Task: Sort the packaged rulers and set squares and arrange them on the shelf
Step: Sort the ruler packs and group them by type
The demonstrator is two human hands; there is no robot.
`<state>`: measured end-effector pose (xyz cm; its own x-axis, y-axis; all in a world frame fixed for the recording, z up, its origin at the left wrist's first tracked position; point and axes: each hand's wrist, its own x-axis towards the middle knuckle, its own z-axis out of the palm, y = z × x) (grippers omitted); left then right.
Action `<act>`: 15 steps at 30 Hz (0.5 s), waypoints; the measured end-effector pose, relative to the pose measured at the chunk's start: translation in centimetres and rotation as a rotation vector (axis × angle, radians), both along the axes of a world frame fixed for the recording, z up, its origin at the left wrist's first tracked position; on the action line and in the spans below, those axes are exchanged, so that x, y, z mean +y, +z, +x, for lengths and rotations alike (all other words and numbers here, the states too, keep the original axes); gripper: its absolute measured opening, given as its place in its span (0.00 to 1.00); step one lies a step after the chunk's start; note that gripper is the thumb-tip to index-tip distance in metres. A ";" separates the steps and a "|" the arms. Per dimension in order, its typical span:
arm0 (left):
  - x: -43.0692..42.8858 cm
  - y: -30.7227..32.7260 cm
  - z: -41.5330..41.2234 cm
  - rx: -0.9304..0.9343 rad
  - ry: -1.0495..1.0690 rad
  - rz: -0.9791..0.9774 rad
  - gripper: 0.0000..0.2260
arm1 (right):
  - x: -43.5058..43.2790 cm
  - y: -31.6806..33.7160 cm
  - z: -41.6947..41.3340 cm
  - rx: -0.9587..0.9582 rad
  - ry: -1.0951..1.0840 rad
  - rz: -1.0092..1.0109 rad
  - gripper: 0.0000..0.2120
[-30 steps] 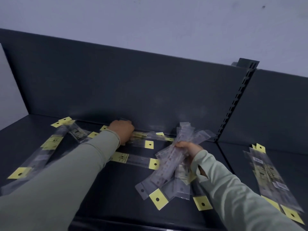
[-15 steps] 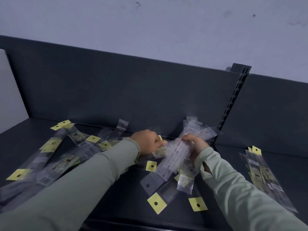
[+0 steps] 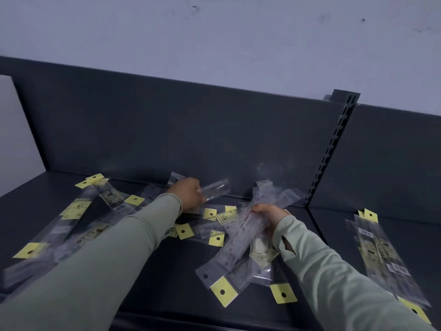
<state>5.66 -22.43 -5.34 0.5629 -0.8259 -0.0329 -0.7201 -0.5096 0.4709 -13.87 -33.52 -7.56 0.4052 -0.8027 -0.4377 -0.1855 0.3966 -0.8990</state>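
Note:
My right hand (image 3: 269, 215) grips a bundle of packaged rulers (image 3: 241, 237), clear sleeves with yellow hang tabs, fanned out above the dark shelf (image 3: 167, 278). My left hand (image 3: 188, 195) holds one blurred clear ruler package (image 3: 216, 188) raised near the shelf's back panel. Between the hands, several loose packages with yellow tabs (image 3: 212, 225) lie on the shelf. A heap of longer packages (image 3: 71, 218) lies at the left, partly hidden by my left sleeve.
A neat stack of packages (image 3: 379, 254) lies on the neighbouring shelf section at the right. A slotted upright post (image 3: 334, 149) divides the two sections. The dark back panel (image 3: 167, 130) rises behind, and a pale wall stands above it.
My left hand pulled a clear package out of the pile, moved toward the right hand's bundle, then lifted it up near the back panel. The right hand kept its bundle.

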 end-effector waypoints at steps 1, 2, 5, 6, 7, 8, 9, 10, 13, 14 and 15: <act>-0.1 0.6 -0.3 0.061 0.010 -0.137 0.09 | -0.1 -0.1 0.0 -0.006 -0.004 0.002 0.05; -0.4 1.2 -0.7 0.146 0.004 -0.273 0.12 | -0.1 -0.1 0.0 -0.018 -0.001 0.014 0.03; -1.4 2.5 -3.2 0.464 -0.108 -0.408 0.12 | 0.0 -0.1 0.2 -0.072 0.003 0.064 0.04; -1.7 2.3 -4.1 0.519 -0.161 -0.380 0.11 | 0.2 0.1 0.3 -0.101 0.003 0.073 0.05; -2.0 1.8 -5.0 0.521 -0.204 -0.349 0.10 | 0.3 0.3 0.4 -0.146 -0.002 0.073 0.06; -2.3 1.1 -5.7 0.489 -0.223 -0.326 0.08 | 0.1 0.3 0.5 -0.201 -0.008 0.076 0.09; -2.5 0.4 -6.2 0.474 -0.215 -0.311 0.08 | -0.3 0.2 0.5 -0.240 0.001 0.084 0.13; -2.5 -0.1 -6.5 0.480 -0.191 -0.302 0.10 | -0.4 0.2 0.5 -0.264 0.012 0.092 0.19; -2.5 -0.6 -6.6 0.352 -0.173 -0.271 0.13 | -0.8 0.1 0.4 -0.224 0.047 0.051 0.30; -2.4 -0.4 -6.4 0.313 -0.179 -0.260 0.13 | -1.1 -0.4 0.5 -0.151 0.047 0.034 0.39; -2.3 -0.1 -6.0 0.280 -0.172 -0.242 0.12 | -1.7 -1.3 0.7 -0.106 0.053 0.030 0.47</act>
